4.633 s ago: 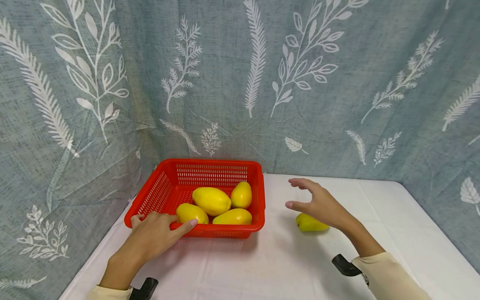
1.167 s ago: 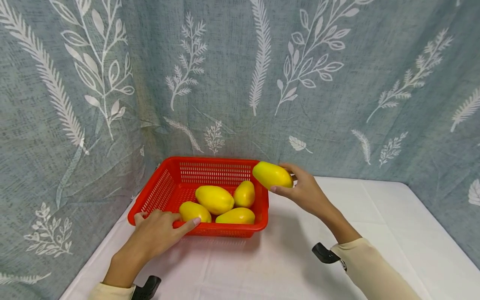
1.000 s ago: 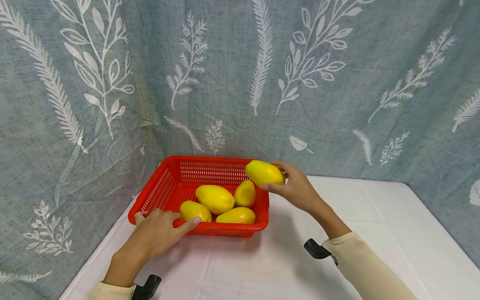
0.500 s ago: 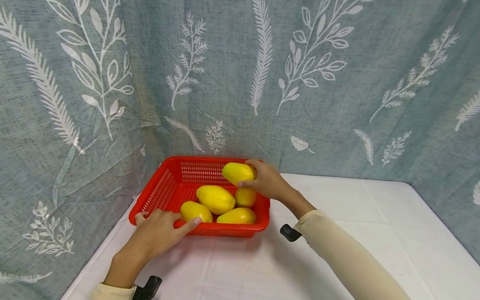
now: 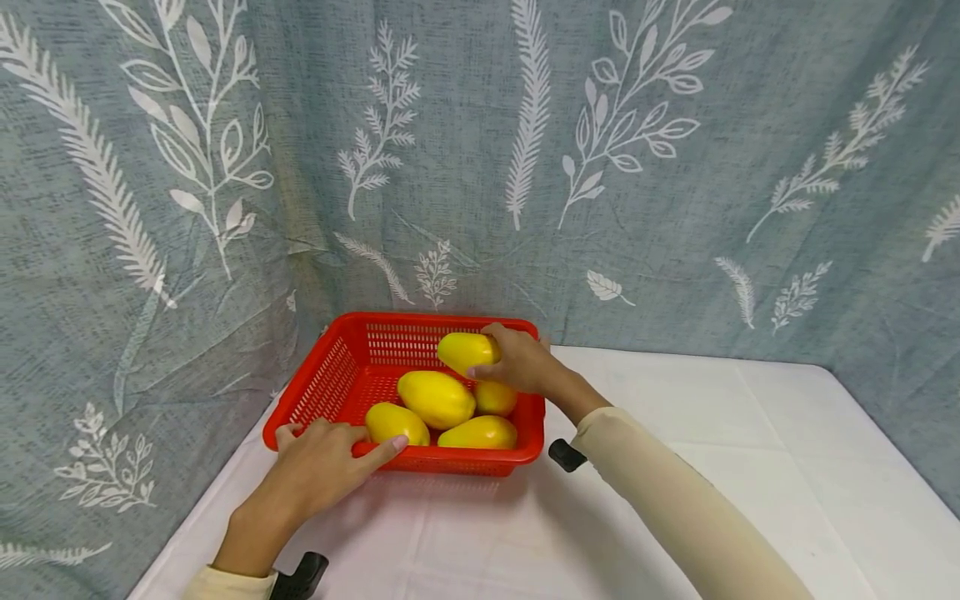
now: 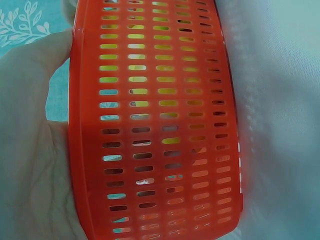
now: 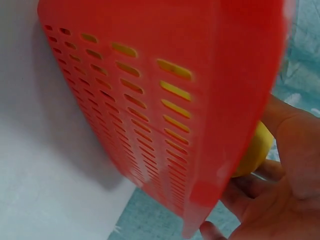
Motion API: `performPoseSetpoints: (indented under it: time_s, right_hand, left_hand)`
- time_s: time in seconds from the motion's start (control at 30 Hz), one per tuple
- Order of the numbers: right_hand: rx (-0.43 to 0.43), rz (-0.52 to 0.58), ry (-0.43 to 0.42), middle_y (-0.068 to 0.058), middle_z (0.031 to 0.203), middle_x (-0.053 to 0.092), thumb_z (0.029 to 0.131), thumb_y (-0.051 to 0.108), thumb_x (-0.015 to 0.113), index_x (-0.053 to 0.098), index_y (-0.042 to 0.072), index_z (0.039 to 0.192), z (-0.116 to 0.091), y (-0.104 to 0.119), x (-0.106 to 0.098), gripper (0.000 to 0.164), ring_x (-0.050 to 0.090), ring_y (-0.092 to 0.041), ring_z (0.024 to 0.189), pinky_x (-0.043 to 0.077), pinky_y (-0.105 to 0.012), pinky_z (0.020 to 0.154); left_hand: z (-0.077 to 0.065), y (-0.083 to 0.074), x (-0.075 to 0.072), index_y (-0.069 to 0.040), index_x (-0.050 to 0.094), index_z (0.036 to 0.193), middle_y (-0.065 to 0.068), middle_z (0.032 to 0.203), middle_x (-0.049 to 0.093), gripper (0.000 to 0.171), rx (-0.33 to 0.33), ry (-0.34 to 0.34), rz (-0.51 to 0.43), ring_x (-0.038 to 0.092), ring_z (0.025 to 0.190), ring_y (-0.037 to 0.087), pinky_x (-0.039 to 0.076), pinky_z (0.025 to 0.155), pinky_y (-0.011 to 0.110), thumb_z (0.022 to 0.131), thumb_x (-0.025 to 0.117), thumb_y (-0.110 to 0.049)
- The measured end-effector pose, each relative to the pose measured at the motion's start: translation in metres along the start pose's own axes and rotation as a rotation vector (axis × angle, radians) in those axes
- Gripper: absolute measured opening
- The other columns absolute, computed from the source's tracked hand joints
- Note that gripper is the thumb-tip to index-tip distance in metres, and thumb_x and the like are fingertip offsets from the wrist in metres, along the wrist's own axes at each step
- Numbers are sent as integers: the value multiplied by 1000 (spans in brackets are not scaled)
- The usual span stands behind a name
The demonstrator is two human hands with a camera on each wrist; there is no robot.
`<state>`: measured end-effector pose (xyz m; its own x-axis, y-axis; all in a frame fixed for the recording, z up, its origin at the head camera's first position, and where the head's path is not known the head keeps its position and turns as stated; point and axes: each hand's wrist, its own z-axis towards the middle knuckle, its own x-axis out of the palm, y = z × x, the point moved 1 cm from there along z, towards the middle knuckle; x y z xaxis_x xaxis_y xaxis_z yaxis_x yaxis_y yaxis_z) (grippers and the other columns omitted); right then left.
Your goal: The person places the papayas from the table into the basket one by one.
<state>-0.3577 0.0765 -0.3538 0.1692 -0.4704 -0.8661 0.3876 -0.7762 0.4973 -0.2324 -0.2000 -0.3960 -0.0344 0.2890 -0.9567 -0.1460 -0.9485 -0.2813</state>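
Note:
My right hand (image 5: 519, 360) holds a yellow mango (image 5: 463, 353) inside the back right part of a red plastic basket (image 5: 450, 457). Its fingers lie at the mango's far side and the thumb at the near side. Several more mangoes, such as the large middle one (image 5: 435, 399), lie below in the basket. My left hand (image 5: 318, 467) grips the front rim, fingers hooked over it and thumb along the edge. In the left wrist view, the slotted basket wall (image 6: 160, 125) hides those fingertips. The right wrist view shows the held mango (image 7: 255, 150) partly behind the rim.
The basket stands at the back left of a table with a white cloth (image 5: 720, 467). A grey-green curtain (image 5: 480, 167) with white leaf prints rises behind and along the sides. Black wrist cameras (image 5: 567, 456) sit under both forearms.
My right hand picked up the mango from the table at right and brought it left over the rim, then lowered it slightly into the basket. The left hand stayed on the rim.

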Motion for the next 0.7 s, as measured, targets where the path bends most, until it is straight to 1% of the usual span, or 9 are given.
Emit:
performPoseSetpoints:
  time_s: [0.13,0.23,0.33,0.43,0.5,0.57,0.7]
  right_hand:
    - [17,4,5,-7,121,71,98,43,76,51,9,150,-1,1,1,67,62,-30,118,25,-65,108]
    - [24,14,8,-7,124,70,98,43,75,50,9,151,-2,1,3,67,62,-29,120,24,-66,109]
    - [19,20,9,-8,134,69,98,43,75,49,9,152,-3,-1,4,69,61,-31,129,20,-69,113]
    - [12,24,11,-10,146,64,98,43,75,48,7,154,-5,-2,4,71,54,-33,142,12,-74,118]
    - [6,27,12,-11,152,60,98,42,75,47,7,155,-7,-3,3,73,50,-34,147,9,-76,119]
    - [-2,33,10,-11,153,59,98,42,75,47,7,156,-10,-5,2,73,49,-34,148,10,-76,119]
    - [-20,43,-2,-12,151,61,99,40,75,48,7,156,-15,-11,2,71,54,-33,143,18,-72,117]
  left_hand:
    - [-1,0,-1,-12,80,110,1,96,74,82,-2,2,-1,66,103,30,30,79,55,93,47,-85]
    - [-2,0,-1,-12,80,109,0,95,73,81,-4,8,-6,65,101,29,29,79,55,93,48,-85]
    - [-3,-1,-1,-12,80,109,1,96,73,80,-3,9,-11,65,100,29,29,78,55,93,49,-84]
    - [-3,-2,-1,-11,80,110,3,99,75,82,-5,6,-10,65,101,30,29,78,55,93,49,-84]
    - [-4,-2,-2,-9,80,112,5,104,76,84,-4,3,-11,66,102,31,29,78,56,93,48,-85]
    - [-4,-2,-2,-8,80,113,8,107,76,86,-4,1,-10,66,104,32,29,78,56,93,47,-85]
    - [-4,-2,-1,-7,79,117,11,112,76,88,-2,0,-9,66,107,34,30,79,57,94,47,-85]
